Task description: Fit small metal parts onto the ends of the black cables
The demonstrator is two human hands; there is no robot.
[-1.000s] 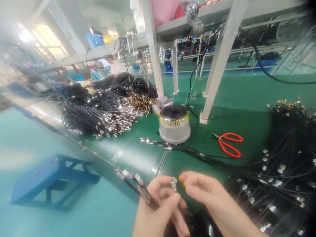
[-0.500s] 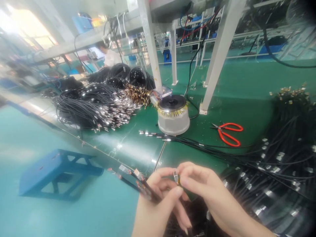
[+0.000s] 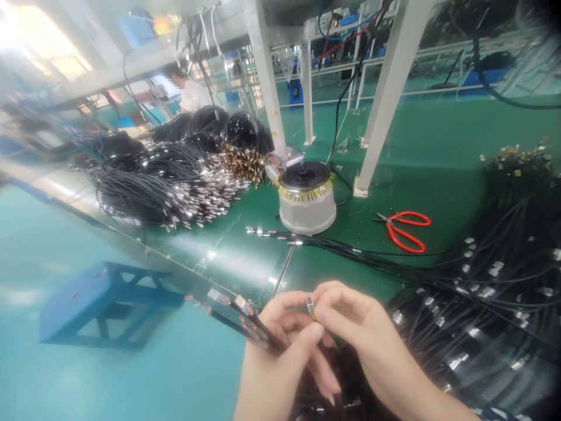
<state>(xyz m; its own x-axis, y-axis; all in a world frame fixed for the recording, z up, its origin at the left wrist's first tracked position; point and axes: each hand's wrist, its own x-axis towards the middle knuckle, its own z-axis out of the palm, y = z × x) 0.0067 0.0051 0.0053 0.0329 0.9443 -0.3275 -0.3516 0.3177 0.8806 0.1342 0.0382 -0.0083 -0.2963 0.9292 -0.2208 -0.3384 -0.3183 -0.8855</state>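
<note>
My left hand [image 3: 284, 351] is closed around several black cables [image 3: 230, 321], whose metal connectors and bare copper-coloured ends stick out to the left. At the fingertips of both hands is a small rectangular metal connector [image 3: 311, 305] with a yellowish part beside it. My right hand [image 3: 350, 316] pinches this connector between thumb and forefinger. The left forefinger and thumb lie close against its other side. What the connector is attached to is hidden by my fingers.
Red-handled scissors [image 3: 405, 231] lie on the green table beyond my hands. Near a white round dispenser with a black top [image 3: 307, 202] lie loose cables [image 3: 324, 245]. Bundled cables [image 3: 144, 187] are heaped at left, more [image 3: 482, 316] at right. A blue stool [image 3: 105, 304] stands on the floor. A person [image 3: 193, 93] sits farther back.
The view has shifted slightly. Both hands keep nearly the same pose, with the small connector still between the fingertips and the cables still in the left hand.
</note>
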